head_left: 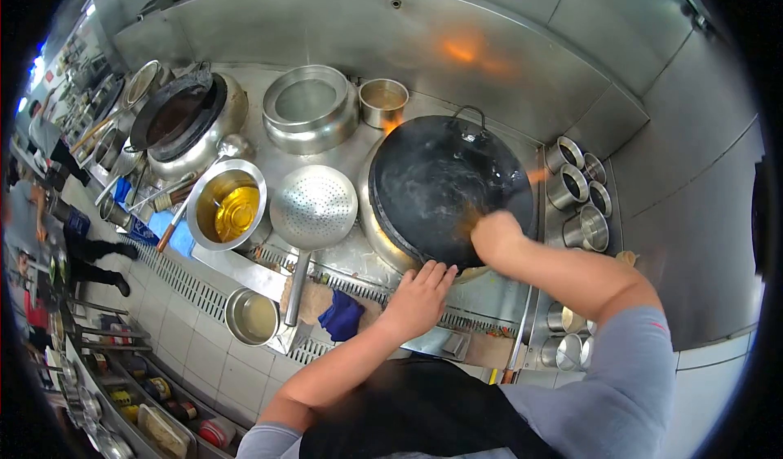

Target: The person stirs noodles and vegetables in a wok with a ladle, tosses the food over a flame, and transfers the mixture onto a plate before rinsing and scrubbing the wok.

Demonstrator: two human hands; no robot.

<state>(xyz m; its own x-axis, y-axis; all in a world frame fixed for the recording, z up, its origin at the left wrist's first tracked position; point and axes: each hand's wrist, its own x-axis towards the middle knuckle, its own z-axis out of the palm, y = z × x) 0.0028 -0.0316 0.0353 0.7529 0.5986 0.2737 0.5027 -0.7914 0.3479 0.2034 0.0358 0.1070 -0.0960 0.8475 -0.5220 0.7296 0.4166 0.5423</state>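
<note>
A large black wok [440, 182] sits on the burner, flames showing at its edge and water swirling inside. My left hand [420, 296] is closed at the wok's near rim, fingers over the edge; whether a handle lies beneath them is hidden. Inside the near right part of the wok, my right hand [499, 239] is closed around a brown, brush-like tool [469, 222], smeared by motion. The wok's far loop handle [470, 112] stands free. Left of the wok lies a perforated strainer ladle [314, 202], its handle pointing toward me.
A metal pot [200, 222] holds yellow oil. Behind are a wide water pot [273, 121] and a smaller pot [383, 116]. Another wok [155, 116] stands left. Several metal cups [583, 227] line the right wall. A blue cloth [342, 316] lies at the front edge. People stand far left.
</note>
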